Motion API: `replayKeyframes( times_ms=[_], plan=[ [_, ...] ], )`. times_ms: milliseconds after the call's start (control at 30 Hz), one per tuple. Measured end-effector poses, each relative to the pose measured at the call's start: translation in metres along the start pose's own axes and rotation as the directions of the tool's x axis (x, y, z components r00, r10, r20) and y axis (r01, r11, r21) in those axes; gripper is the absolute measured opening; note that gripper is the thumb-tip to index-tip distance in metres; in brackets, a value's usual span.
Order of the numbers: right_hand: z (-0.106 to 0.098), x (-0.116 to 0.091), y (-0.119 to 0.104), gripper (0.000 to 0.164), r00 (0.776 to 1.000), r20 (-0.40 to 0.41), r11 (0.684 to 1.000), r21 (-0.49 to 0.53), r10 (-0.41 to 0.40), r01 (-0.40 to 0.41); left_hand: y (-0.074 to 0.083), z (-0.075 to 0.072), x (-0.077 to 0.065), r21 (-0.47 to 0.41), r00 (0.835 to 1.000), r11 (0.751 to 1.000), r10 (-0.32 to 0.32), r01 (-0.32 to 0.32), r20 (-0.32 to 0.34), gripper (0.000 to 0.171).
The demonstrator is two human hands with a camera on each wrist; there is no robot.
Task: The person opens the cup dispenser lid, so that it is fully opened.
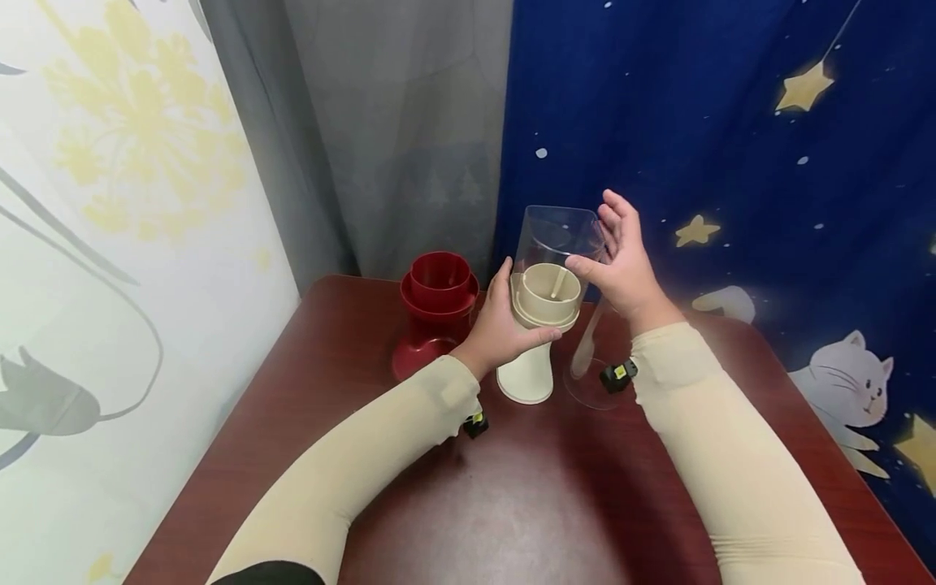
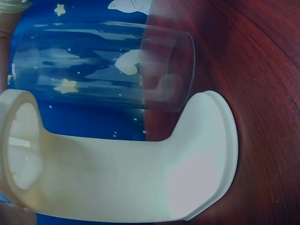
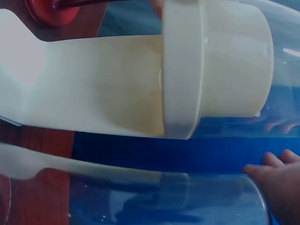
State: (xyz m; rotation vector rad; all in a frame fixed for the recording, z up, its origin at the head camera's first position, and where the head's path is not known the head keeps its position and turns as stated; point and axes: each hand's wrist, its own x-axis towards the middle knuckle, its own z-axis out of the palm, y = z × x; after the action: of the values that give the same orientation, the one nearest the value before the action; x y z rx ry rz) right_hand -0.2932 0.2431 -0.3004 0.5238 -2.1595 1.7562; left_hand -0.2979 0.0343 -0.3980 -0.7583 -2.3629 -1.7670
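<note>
A cream plastic stand (image 1: 528, 375) with a broad rounded foot and a round collar rises from the table. My left hand (image 1: 499, 325) grips its collar, thumb across the front and fingers along the left side. A clear plastic container (image 1: 559, 223) with a slanted top surrounds the stand's inner cup (image 1: 550, 291). My right hand (image 1: 625, 264) is beside that container's upper right edge, fingers extended upward and thumb overlapping it. In the right wrist view its fingertips (image 3: 274, 161) appear near the rim of another clear cylinder (image 3: 164, 201), which stands right of the stand.
A red stand (image 1: 439, 284) of similar shape stands to the left on the dark red table (image 1: 468, 504). Behind the table hang a grey curtain (image 1: 402, 122) and a blue curtain (image 1: 695, 146) with stars. A patterned white surface (image 1: 132, 268) borders the left side.
</note>
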Motion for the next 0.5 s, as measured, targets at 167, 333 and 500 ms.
replayKeyframes(
  times_ms=[167, 333, 500],
  plan=[
    [0.005, 0.002, 0.004, 0.104, 0.997, 0.074, 0.999, -0.049, 0.011, -0.008, -0.008, 0.002, 0.005, -0.010, 1.000, 1.000, -0.017, 0.017, 0.004, 0.134],
    [0.010, 0.000, 0.006, 0.092, 0.997, 0.063, 0.998, -0.055, 0.035, -0.031, -0.016, 0.003, 0.010, -0.014, 1.000, 1.000, -0.008, 0.008, -0.001, 0.135],
    [0.015, 0.000, 0.007, 0.085, 1.000, 0.017, 0.998, -0.062, 0.026, -0.025, -0.022, 0.005, 0.013, -0.041, 0.999, 0.999, -0.029, 0.030, 0.029, 0.139]
  ],
)
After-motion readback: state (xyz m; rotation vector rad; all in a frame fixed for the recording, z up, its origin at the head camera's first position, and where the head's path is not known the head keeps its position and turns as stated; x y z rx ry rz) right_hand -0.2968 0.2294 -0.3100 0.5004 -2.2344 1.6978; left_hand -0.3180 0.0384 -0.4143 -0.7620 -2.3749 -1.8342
